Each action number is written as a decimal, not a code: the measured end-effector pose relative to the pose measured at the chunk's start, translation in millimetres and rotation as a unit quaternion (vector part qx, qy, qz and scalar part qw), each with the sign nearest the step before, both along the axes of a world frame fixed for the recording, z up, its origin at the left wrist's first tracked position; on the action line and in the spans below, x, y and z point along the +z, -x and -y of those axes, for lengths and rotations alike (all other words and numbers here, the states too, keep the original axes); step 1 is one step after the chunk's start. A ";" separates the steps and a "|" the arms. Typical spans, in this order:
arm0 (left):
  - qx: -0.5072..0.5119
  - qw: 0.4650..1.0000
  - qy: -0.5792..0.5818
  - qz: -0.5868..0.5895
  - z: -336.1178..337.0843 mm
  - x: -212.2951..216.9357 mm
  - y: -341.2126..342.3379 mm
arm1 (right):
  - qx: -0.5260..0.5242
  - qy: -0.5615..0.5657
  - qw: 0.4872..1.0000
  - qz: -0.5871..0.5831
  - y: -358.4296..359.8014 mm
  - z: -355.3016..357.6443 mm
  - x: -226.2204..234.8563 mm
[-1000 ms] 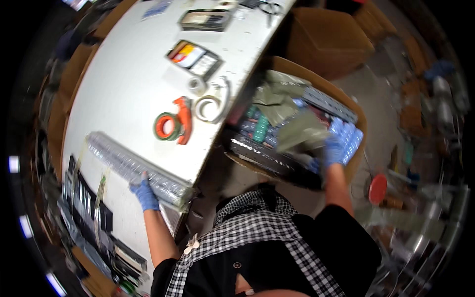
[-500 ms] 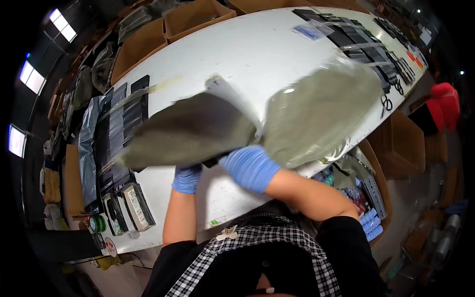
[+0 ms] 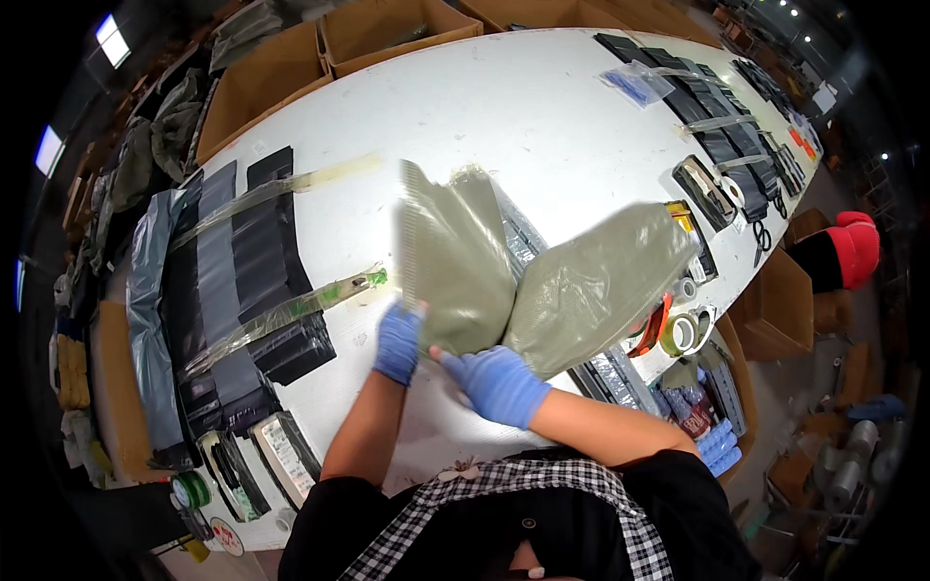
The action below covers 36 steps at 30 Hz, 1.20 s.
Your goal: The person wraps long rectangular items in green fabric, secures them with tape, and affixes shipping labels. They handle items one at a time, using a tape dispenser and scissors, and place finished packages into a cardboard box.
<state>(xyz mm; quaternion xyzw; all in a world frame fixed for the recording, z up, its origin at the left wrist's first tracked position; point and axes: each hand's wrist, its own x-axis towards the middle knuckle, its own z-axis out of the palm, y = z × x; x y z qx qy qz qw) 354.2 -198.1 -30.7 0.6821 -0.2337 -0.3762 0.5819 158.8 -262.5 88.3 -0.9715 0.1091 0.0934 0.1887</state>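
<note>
An olive-green, slightly shiny pliable sheet (image 3: 601, 281) is bunched over the white table in front of me, and its pleated left part (image 3: 460, 266) stands up. My left hand (image 3: 397, 344), in a blue glove with bare fingertips, grips that part's lower left edge. My right hand (image 3: 499, 385), gloved alike, is closed on the sheet's lower gathered edge, thumb toward the left hand. Partly covered by the sheet, a long clear-wrapped pack (image 3: 617, 381) lies on the table. Whether the sheet is a bag or a single layer, I cannot tell.
Black and grey flat plastic bags (image 3: 228, 281) lie taped down at the left; more black bags (image 3: 702, 111) are at the far right. Tape rolls (image 3: 681, 334) and scissors (image 3: 761, 235) sit along the right edge. Cardboard boxes (image 3: 397, 34) stand behind the table (image 3: 339, 126).
The sheet's left part has swung from spread out leftward to upright. Its right part has drawn lower, uncovering tape rolls and a dark case. My left hand has moved up and right.
</note>
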 end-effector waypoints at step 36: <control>-0.407 0.786 -0.085 0.458 -82.5 29.3 141.7 | -0.399 -0.103 0.903 -0.117 57.0 137.6 -44.0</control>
